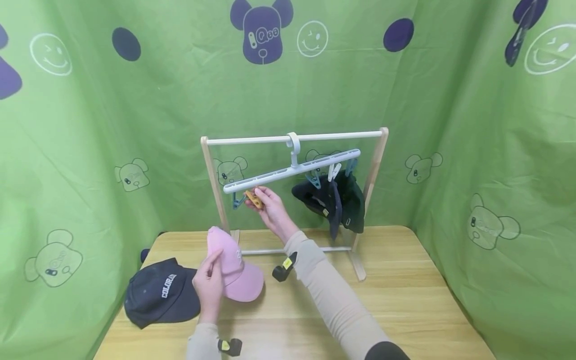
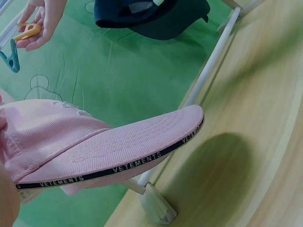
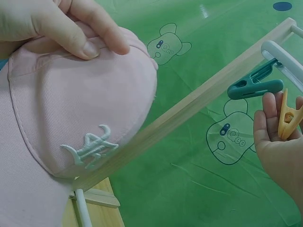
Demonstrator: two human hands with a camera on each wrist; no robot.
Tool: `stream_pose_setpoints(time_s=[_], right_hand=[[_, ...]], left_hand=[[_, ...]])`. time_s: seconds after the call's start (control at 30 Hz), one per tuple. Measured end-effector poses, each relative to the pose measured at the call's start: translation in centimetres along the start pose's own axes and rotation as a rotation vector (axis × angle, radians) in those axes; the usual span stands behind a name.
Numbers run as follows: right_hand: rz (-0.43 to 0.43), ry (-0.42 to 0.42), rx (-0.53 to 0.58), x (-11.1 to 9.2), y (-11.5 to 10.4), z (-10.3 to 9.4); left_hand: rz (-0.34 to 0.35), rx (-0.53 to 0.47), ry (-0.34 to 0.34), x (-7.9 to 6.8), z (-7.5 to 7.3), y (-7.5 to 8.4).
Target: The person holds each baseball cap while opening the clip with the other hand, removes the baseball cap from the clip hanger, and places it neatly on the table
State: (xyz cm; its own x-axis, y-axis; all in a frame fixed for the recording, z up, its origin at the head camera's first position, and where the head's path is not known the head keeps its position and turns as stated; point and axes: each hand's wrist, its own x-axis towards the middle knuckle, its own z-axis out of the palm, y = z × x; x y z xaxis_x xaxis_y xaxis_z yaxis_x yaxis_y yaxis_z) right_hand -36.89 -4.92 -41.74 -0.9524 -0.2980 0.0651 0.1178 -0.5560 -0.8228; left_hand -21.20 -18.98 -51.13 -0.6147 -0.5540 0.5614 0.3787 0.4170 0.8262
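My left hand (image 1: 209,285) pinches a pink baseball cap (image 1: 231,262) by its crown, above the table at the left of the rack. In the left wrist view the cap's brim (image 2: 137,142) has a dark lettered edge. My right hand (image 1: 273,210) holds a yellow clothespin (image 1: 254,199) between thumb and fingers, under the low left end of a pale hanger (image 1: 292,171). Beside it hangs a teal clothespin (image 3: 255,85) with nothing in it. At the hanger's raised right end, more clothespins (image 1: 334,172) hold dark caps (image 1: 353,202).
A navy cap (image 1: 157,292) with white lettering lies on the wooden table (image 1: 405,300) at the left. The hanger hooks over the white bar of a wooden rack (image 1: 378,160). A green patterned curtain (image 1: 180,90) surrounds the table.
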Motion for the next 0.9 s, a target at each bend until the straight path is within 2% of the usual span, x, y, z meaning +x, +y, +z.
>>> stream_pose_setpoints(time_s=[0.27, 0.63, 0.9], right_hand=[[0.017, 0.001, -0.006, 0.1, 0.0, 0.0], [0.008, 0.003, 0.026, 0.2, 0.3, -0.3], [0.005, -0.002, 0.028, 0.1, 0.4, -0.5]], left_hand=[[-0.016, 0.007, 0.064, -0.2, -0.3, -0.6], [-0.026, 0.001, 0.100, -0.4, -0.6, -1.4], [-0.052, 0.040, 0.105, -0.6, -0.7, -5.0]])
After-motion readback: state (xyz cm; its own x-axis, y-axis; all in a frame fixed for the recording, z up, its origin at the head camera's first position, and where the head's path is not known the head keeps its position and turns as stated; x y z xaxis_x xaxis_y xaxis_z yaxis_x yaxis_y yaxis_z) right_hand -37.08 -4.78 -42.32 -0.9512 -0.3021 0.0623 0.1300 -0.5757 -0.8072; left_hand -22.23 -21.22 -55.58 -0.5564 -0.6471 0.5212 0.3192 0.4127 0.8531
